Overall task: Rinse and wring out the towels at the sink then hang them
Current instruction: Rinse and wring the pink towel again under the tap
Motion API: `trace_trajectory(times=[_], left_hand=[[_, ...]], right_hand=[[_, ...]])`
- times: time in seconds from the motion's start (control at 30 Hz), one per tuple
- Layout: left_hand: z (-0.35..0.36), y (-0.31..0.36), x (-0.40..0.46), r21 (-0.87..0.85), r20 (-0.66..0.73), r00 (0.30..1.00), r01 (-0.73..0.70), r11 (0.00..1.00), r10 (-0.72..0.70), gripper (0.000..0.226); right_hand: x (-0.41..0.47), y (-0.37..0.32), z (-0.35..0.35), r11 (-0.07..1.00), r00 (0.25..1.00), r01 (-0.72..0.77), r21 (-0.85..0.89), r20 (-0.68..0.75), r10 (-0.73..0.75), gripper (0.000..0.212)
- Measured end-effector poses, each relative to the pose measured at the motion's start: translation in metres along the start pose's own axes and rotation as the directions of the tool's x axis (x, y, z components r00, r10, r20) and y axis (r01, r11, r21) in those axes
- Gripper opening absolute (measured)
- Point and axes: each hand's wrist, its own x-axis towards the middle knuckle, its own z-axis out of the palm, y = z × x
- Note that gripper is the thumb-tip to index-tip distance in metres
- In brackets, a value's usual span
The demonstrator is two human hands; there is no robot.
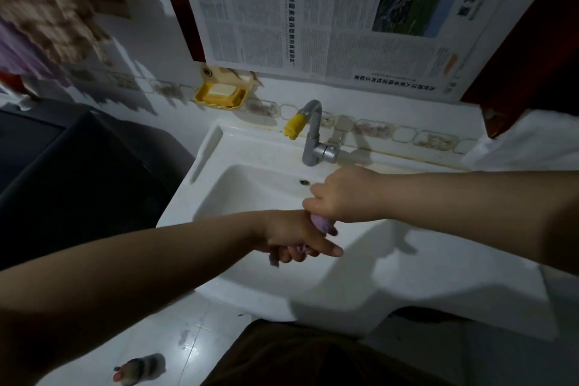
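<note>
A small purple towel (322, 224) is twisted into a tight roll over the white sink (250, 185). My left hand (294, 236) grips its near end, fingers curled under, with a bit of purple cloth sticking out below. My right hand (341, 194) grips the far end from above. Most of the towel is hidden inside both fists. The grey faucet (313, 135) with a yellow tip stands behind the basin; no water is seen running. At the upper left hang a brown checked towel (53, 0) and a purple towel (18, 53), both blurred.
A yellow soap dish (221, 94) with a pale bar is fixed to the tiled wall. Newspaper (313, 9) covers the wall above the sink. A dark appliance (62, 172) stands at the left. My slippered foot (138, 368) is on the white tiled floor.
</note>
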Motion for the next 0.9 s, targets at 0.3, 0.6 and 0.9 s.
trace_trajectory(times=[0.3, 0.6, 0.9], left_hand=[[-0.015, -0.022, 0.037, 0.722, -0.599, 0.704, 0.27, 0.636, 0.381, 0.055], [-0.06, 0.012, 0.015, 0.963, -0.125, 0.791, 0.243, -0.119, 0.599, 0.041], [-0.07, 0.025, 0.0, 0.91, 0.041, 0.772, 0.233, -0.342, 0.634, 0.038]], right_hand=[[0.019, -0.024, 0.034, 0.556, 0.57, -0.799, 0.229, 0.584, 0.578, 0.024], [0.041, -0.064, 0.031, -0.589, 0.132, -0.498, 0.636, 0.727, 0.674, 0.015], [0.059, -0.076, 0.008, -0.808, 0.041, -0.162, 0.567, 0.822, 0.569, 0.012]])
